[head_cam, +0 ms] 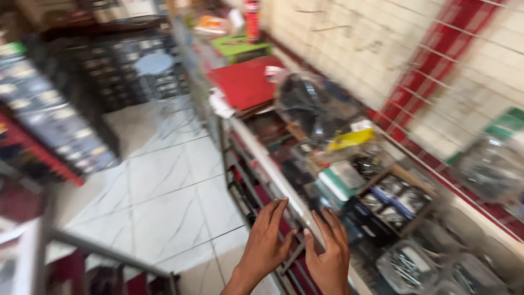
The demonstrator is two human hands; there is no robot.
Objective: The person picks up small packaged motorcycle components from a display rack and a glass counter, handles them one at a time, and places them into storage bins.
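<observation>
A pale marble-tiled floor fills the left, dark shelving beyond it. A long glass-topped counter runs up the right, crowded with clear bags of parts, a red flat board, a yellow-labelled packet and small boxes. Both hands, left and right, lie spread and empty on the counter's front edge, all blurred

Both hands low in view, left and right, fingers extended, side by side.
</observation>
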